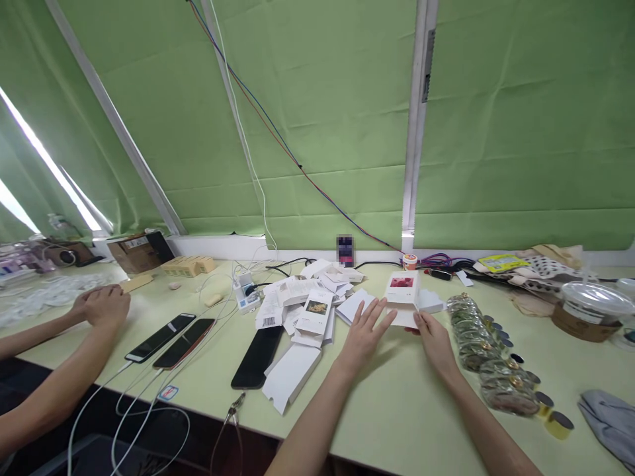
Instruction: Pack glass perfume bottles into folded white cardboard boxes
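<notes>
A small white box (403, 291) with a red picture on its front lies between my hands, its near end unfolded into a flat flap. My left hand (364, 334) rests with fingers stretched out against the left side of that flap. The thumb and fingers of my right hand (437, 345) pinch the flap's right edge. Left of my hands is a loose pile of flattened white cartons, among them a box with a yellow picture (315, 312). A long white carton (292, 373) sticks out at the pile's near side.
To the right stands a row of clear packets (469, 330) with dark round caps. A lidded plastic cup (590, 311) and grey cloth (608, 423) lie beyond. Left are phones (258, 357), white cables, a power strip (245, 294) and another person's hands (104, 305).
</notes>
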A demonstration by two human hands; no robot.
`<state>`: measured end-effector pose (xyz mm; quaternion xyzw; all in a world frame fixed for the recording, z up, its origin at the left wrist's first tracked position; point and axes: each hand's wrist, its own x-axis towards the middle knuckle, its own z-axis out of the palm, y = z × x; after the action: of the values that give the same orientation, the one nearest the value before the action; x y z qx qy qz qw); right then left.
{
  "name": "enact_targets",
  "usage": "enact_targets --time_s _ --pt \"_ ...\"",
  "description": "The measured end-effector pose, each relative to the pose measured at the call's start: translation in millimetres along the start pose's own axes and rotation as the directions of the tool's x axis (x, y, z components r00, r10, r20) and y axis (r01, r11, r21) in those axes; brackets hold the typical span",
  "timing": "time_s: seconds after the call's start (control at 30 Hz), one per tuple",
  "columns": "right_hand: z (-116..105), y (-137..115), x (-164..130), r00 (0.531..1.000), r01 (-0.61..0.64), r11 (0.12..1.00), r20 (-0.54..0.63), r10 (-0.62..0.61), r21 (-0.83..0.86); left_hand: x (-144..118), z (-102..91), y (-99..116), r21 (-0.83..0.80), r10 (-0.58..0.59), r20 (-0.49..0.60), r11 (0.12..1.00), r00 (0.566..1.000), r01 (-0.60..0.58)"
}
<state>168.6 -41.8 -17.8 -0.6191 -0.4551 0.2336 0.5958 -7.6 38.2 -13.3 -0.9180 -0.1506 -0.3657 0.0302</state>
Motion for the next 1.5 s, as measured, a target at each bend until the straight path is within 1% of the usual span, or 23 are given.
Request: enact_targets --time_s 0.13,0.27,0.4,0.5,0.57,0.67,0.77,0.83,0.9,0.97,1.03,1.13,1.23,1.3,1.37,1.5 --pt "0.7 8.9 4.2 0.996 -0.024 0.998 0.092 0.019 0.050 1.8 -4.2 -3.8 0.026 -0.013 0.045 1.000 0.999 0.012" --pt "3.1 15.2 5.2 0.991 -0.036 0.996 0.134 0.025 0.082 4.6 -9.6 -7.4 -0.034 -0.017 0.073 0.999 0.997 0.019" --pt "3.3 10.2 3.9 0.987 -0.010 0.994 0.163 -0.008 0.107 5.3 -9.6 -8.2 -0.057 -0.007 0.084 0.998 0.996 0.012" --pt "2.1 1.6 3.1 0.979 0.038 0.992 0.196 -0.062 0.123 4.8 -9.1 -8.8 -0.036 0.024 0.137 0.999 0.990 -0.019" --pt "1.3 -3.7 2.7 0.978 0.072 0.990 0.188 -0.094 0.121 4.5 -10.6 -8.5 -0.039 0.027 0.155 0.999 0.988 -0.021" --pt "0.2 -10.0 1.5 0.982 0.105 0.988 0.146 -0.121 0.110 4.6 -14.1 -5.8 -0.078 0.020 0.155 0.997 0.988 -0.008" --pt "-0.6 -15.6 -0.8 0.989 0.124 0.983 0.063 -0.134 0.138 4.9 -15.5 -1.7 -0.147 0.012 0.158 0.989 0.987 0.012" --pt "-1.1 -19.4 -2.4 0.990 0.132 0.974 0.016 -0.137 0.187 4.9 -14.8 0.8 -0.175 0.008 0.127 0.984 0.992 0.015" --pt "-1.4 -22.7 -3.9 0.989 0.141 0.961 0.016 -0.149 0.238 4.5 -13.9 3.0 -0.178 -0.004 0.063 0.984 0.998 0.015" --pt "-1.6 -25.5 -5.3 0.986 0.150 0.950 0.034 -0.166 0.272 3.7 -13.7 5.6 -0.191 -0.049 0.002 0.980 0.999 0.049" --pt "-1.7 -27.6 -6.4 0.986 0.152 0.947 0.023 -0.165 0.283 2.8 -14.0 9.4 -0.246 -0.130 -0.029 0.962 0.991 0.119" --pt "-2.0 -28.9 -7.8 0.991 0.133 0.951 -0.030 -0.130 0.280 1.9 -14.4 17.6 -0.354 -0.267 -0.035 0.904 0.963 0.238" --pt "-2.4 -28.1 -8.6 0.998 0.066 0.943 -0.041 -0.056 0.327 2.6 -14.3 26.6 -0.398 -0.363 -0.035 0.860 0.931 0.320" --pt "-2.2 -27.5 -8.8 1.000 -0.009 0.916 -0.009 0.014 0.401 4.0 -14.4 31.7 -0.429 -0.392 -0.037 0.837 0.919 0.340" --pt "-1.6 -27.5 -8.7 0.997 -0.077 0.882 0.029 0.071 0.465 5.7 -14.7 35.4 -0.493 -0.404 -0.030 0.802 0.914 0.338" --pt "-0.7 -27.7 -7.9 0.990 -0.136 0.835 0.049 0.130 0.533 8.6 -15.4 39.3 -0.619 -0.427 0.014 0.707 0.904 0.343"
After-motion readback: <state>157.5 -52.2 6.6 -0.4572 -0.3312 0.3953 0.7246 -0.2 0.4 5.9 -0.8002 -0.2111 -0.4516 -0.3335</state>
